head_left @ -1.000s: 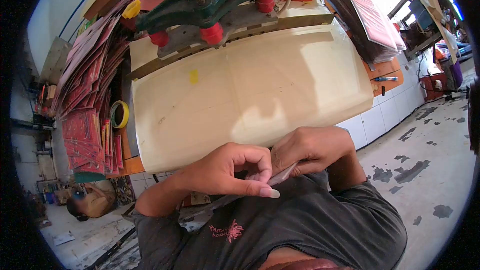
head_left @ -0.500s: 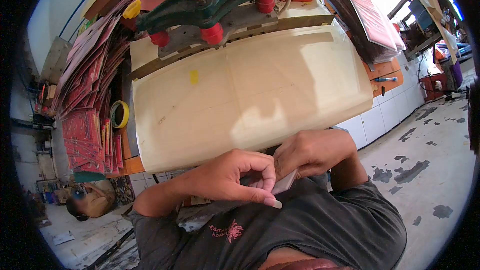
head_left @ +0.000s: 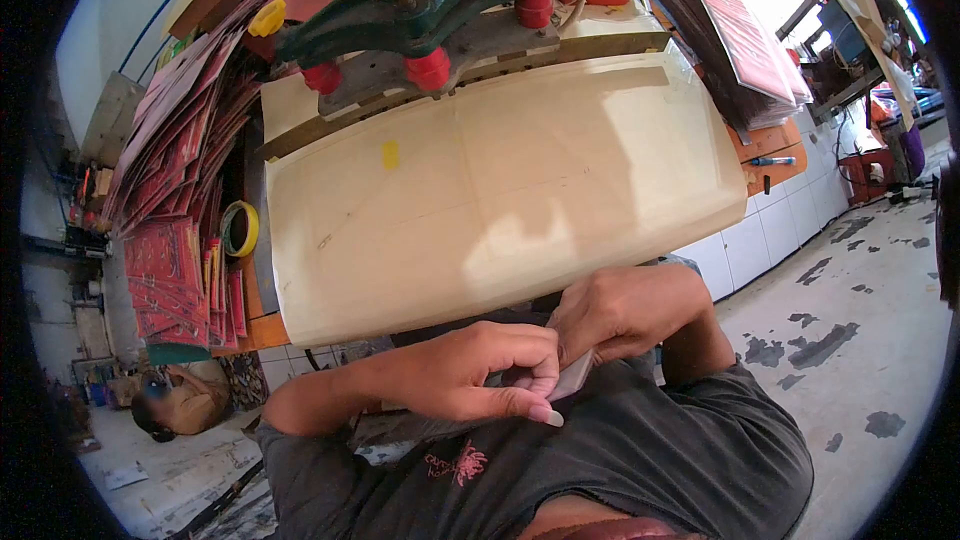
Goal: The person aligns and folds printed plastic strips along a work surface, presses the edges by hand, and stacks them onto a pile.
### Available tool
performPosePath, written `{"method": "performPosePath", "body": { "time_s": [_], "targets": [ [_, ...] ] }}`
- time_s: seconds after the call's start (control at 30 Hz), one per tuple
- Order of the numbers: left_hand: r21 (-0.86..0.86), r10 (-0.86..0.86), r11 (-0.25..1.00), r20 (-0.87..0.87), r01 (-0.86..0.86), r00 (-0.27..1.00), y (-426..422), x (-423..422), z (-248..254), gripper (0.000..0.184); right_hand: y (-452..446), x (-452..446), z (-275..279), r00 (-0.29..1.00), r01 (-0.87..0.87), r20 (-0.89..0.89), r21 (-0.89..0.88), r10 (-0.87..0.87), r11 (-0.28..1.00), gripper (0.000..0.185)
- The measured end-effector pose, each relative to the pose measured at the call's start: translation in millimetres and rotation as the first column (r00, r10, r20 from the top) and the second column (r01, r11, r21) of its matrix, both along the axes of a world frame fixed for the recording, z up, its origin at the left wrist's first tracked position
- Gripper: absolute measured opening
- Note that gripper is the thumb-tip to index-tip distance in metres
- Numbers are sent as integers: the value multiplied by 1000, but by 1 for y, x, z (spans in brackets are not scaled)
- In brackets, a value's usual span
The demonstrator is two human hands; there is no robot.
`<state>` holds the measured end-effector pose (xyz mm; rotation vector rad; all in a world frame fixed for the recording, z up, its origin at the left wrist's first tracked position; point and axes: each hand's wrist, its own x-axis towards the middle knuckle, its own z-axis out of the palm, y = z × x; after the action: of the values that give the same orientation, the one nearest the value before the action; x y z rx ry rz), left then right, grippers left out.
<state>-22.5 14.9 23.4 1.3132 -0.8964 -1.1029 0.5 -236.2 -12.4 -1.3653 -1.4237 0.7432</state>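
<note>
Close to my chest, my right hand is wrapped round a thin, pale, flat-edged piece, perhaps a small stack of paper or card; most of it is hidden under the fingers. My left hand is beside it, with fingers curled and the thumb tip near them, against the piece's left side. Whether the left fingers pinch anything is hidden. Beyond both hands lies the cream sheet-covered board of a press, with a small yellow patch on it.
A dark green press frame with red cylinders and yellow knobs stands over the board's far side. Red printed sheets and a yellow tape roll are at left. Wrapped pink sheets lie at right. A person is low at left.
My left hand has moved slightly down toward my chest, and its fingers have curled in more against the pale piece. My right hand has barely shifted and keeps its hold.
</note>
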Motion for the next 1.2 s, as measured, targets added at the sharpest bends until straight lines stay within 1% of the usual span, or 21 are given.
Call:
{"method": "performPosePath", "body": {
  "time_s": [0.07, 0.13, 0.17, 0.27, 0.33, 0.43, 0.57, 0.6, 0.63, 0.67, 0.73, 0.77, 0.8, 0.83, 0.87, 0.93, 0.97, 1.0, 1.07, 1.13, 1.2],
  "targets": [
    [-16, 0, 1000, 10, 1, 1000, 1, -1, -3, 30, 0, -1, -2, 1000, 11, 2, 11, -11, 1000, 27],
    [-109, -4, 994, 14, 5, 1000, 2, -1, -8, 29, 1, -3, 1, 1000, 19, -11, 7, -18, 1000, 26],
    [-110, -3, 994, 13, 4, 1000, 3, -2, -10, 29, 2, -4, 3, 999, 29, -21, 3, -29, 1000, 25],
    [-161, -30, 987, -15, 27, 999, 6, -1, -15, 35, 5, -7, 9, 997, 61, 37, 54, -63, 997, 24],
    [-219, -12, 976, -31, 5, 999, 9, -1, -18, 39, 6, -10, 10, 996, 82, 40, 36, -83, 996, 25],
    [-217, 60, 973, -69, -74, 996, 16, -9, -21, 39, 8, -11, 12, 993, 109, 57, -4, -108, 994, 25],
    [-173, 90, 979, -101, -107, 991, 26, -17, -24, 38, 8, -11, 15, 991, 112, 90, -94, -103, 989, 28],
    [-231, 90, 966, -106, -113, 990, 30, -19, -22, 38, 3, -11, 13, 991, 109, 87, -93, -101, 990, 28],
    [-290, 89, 950, -110, -118, 990, 34, -21, -21, 37, -7, -9, 9, 988, 151, 20, -51, -151, 987, 29],
    [-291, 88, 950, -108, -116, 990, 45, -20, -14, 37, -15, -6, 8, 979, 198, -47, -13, -198, 980, 31],
    [-200, 242, 945, -108, -259, 964, 65, -20, -3, 36, -28, 0, 15, 970, 240, -30, -23, -240, 971, 31],
    [-198, 232, 947, -121, -252, 965, 64, -25, -6, 36, -31, -3, 18, 958, 287, -26, -18, -287, 958, 31],
    [-223, 436, 864, -118, -452, 892, 62, -26, -13, 36, -33, -2, 18, 955, 297, -22, -18, -297, 955, 31],
    [-251, 622, 736, -116, -629, 774, 60, -24, -16, 36, -35, 0, 18, 947, 320, 15, -46, -320, 946, 30],
    [-254, 617, 740, -110, -622, 779, 58, -22, -15, 36, -36, 3, 18, 939, 343, 47, -72, -341, 936, 29],
    [-346, 565, 686, -300, -640, 769, 56, -22, -13, 36, -46, 7, 18, 916, 402, 19, -50, -402, 914, 24],
    [-343, 567, 685, -303, -643, 766, 62, -23, -12, 36, -54, 7, 17, 891, 453, -12, -33, -454, 891, 19],
    [-372, 573, 647, -339, -666, 746, 75, -24, -12, 35, -65, 5, 13, 894, 448, -15, -36, -449, 893, 19],
    [-431, 577, 563, -406, -705, 709, 104, -22, -11, 32, -97, 1, -4, 747, 665, -49, 39, -664, 746, 19],
    [-528, 626, 370, -467, -765, 625, 129, -27, -2, 25, -135, -11, -13, 522, 841, 43, 140, -852, 523, 43],
    [-567, 706, 139, -518, -812, 483, 178, -34, 7, 19, -158, -27, -12, 381, 915, -138, 201, -914, 350, 38]
  ]
}}
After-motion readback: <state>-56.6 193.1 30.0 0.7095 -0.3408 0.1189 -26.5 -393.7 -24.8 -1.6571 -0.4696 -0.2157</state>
